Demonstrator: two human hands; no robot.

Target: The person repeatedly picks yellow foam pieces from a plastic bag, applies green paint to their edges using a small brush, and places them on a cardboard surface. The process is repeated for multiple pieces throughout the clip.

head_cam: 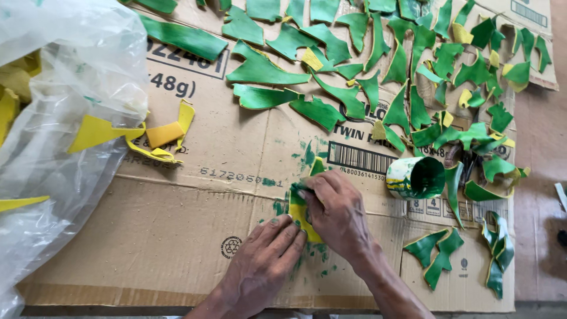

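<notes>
The left hand lies flat with fingers together, pinning the near end of a yellow leaf-shaped piece to the cardboard sheet near the middle of its near edge. The right hand is pinched shut on something small and green-stained at the piece's far end, probably a brush or sponge, though the fingers hide it. The far part of the piece is already green, the near part still yellow. To do this well, the holding fingers should stay on unpainted yellow and press hard enough that the piece does not slide, while strokes run from the held end outward, off the tip onto the cardboard. A paint-smeared cup lies on its side just right of the hands, within easy reach. Finished green pieces spread across the far side, and unpainted yellow pieces wait to the left beside a plastic bag.
</notes>
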